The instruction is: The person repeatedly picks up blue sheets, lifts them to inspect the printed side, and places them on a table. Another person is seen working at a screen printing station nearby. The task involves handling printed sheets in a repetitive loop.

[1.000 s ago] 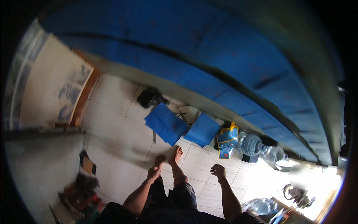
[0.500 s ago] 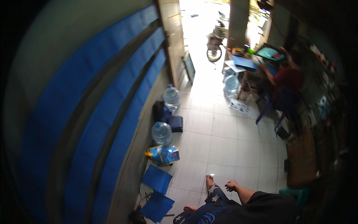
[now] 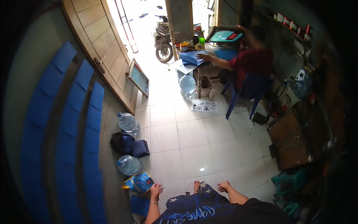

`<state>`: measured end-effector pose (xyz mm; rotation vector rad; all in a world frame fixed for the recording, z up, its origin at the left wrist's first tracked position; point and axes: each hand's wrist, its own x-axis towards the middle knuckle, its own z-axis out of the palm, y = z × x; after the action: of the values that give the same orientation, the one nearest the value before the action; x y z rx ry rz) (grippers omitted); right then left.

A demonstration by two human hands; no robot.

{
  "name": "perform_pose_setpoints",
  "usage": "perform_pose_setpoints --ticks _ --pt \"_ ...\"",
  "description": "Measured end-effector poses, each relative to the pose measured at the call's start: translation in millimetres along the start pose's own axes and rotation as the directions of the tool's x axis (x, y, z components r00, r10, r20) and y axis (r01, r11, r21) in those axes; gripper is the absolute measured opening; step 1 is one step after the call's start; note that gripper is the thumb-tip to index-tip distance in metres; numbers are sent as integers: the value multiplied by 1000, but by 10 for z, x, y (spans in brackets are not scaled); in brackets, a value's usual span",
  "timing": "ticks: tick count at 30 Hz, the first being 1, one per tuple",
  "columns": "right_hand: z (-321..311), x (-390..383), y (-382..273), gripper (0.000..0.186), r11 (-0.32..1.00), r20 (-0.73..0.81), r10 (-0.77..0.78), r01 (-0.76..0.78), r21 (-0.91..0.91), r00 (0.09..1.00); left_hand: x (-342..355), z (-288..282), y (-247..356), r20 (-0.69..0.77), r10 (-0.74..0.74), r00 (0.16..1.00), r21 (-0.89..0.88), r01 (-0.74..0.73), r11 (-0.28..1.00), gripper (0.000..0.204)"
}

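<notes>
Though apart, bag [image 3: 138, 183] beside left hand [image 3: 156, 189].

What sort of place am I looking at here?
Probably a small screen-printing workshop: a seated co-worker holds up a framed, screen-like panel, rows of blue sheets run along the left side, and a white sheet with black designs lies on the floor.
</notes>
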<state>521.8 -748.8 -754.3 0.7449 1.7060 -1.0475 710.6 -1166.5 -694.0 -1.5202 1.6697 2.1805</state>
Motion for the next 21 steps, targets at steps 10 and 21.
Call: perform_pose_setpoints --ticks 10,21 --pt "-308 467 -2800 19 923 -141 -332 352 154 933 1390 781 820 172 -203 964 208 166 964 24" --pt "235 1445 -3825 23 990 71 129 -132 40 989 3210 344 1900 -114 -470 875 -28 470 882 20"
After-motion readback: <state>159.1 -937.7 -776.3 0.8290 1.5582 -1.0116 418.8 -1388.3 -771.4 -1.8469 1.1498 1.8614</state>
